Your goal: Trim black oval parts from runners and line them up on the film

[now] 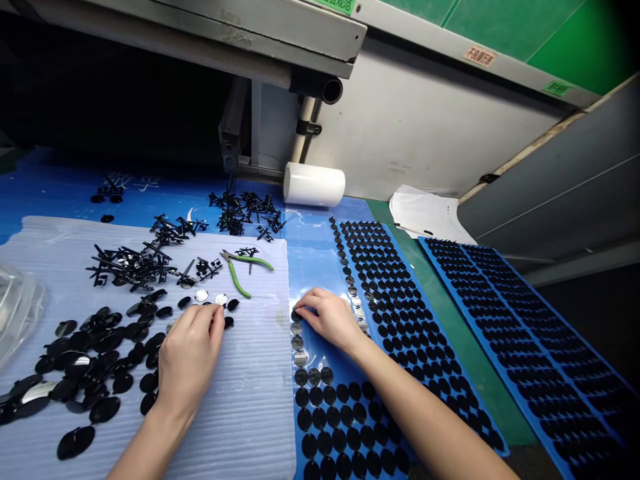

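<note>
One clear plastic object (17,310): cut off by the left edge, resting on a pale ribbed sheet (250,400).
Loose discs (107,340): a dark, glossy heap left of the left hand, a few catching white light.
Black stem pieces (127,267): tangled in a pile beyond the disc heap, with more scattered nearby.
Left hand (193,353): palm down, back of the hand up, forearm rising from the lower edge; fingers curled and drawn close together.
Left fingertips: just beside a shiny disc (221,300) at the index finger; I cannot tell whether anything is pinched beneath them.
Cutters (245,270): green handles spread, lying on the ribbed sheet beyond the left hand.
Disc at the right fingertips (296,315): farthest in a single-file column on the blue surface (320,350), touching the thumb and forefinger.
White roll (315,185): on its side at the back, well beyond the right hand.
Right hand (327,320): turned inward, wrist fairly straight, forearm slanting in from the lower right over the laid discs; thumb and forefinger set narrow, though whether they grip or only press is unclear.
Ordered rows of discs (400,307): right of that hand, in close ranks.
Papers (427,210): at the back, a pen (414,229) across them.
Far-right rows of black pieces (530,340): on another blue panel.
</note>
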`<state>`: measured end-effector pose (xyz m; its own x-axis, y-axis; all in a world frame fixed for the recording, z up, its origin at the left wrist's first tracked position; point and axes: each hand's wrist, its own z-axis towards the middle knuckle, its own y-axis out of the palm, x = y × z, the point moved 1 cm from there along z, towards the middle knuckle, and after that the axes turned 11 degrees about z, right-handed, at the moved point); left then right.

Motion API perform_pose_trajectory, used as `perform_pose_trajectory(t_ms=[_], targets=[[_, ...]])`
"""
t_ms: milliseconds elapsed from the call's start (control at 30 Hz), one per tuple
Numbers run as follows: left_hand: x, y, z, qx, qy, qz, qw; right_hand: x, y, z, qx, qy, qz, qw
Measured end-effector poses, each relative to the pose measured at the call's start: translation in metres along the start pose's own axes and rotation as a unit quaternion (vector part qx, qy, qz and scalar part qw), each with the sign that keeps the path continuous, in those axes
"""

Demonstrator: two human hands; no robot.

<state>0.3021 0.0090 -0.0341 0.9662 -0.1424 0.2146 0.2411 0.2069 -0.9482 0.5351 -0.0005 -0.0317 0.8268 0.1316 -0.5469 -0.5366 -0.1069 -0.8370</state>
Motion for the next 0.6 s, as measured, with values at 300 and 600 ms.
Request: perform_pose_trajectory(t_ms=[300, 600], targets=[[0.036, -0.007, -0.019, -0.269, -0.168, -0.391, 0.864, -0.005, 0.002, 0.001, -0.002, 0.006, -0.033, 0.999], [0.057, 0.005, -0.018, -0.328, -0.173, -0.496, 0.785, -0.019, 0.0, -0.006, 0.04, 0.006, 0.006, 0.999]])
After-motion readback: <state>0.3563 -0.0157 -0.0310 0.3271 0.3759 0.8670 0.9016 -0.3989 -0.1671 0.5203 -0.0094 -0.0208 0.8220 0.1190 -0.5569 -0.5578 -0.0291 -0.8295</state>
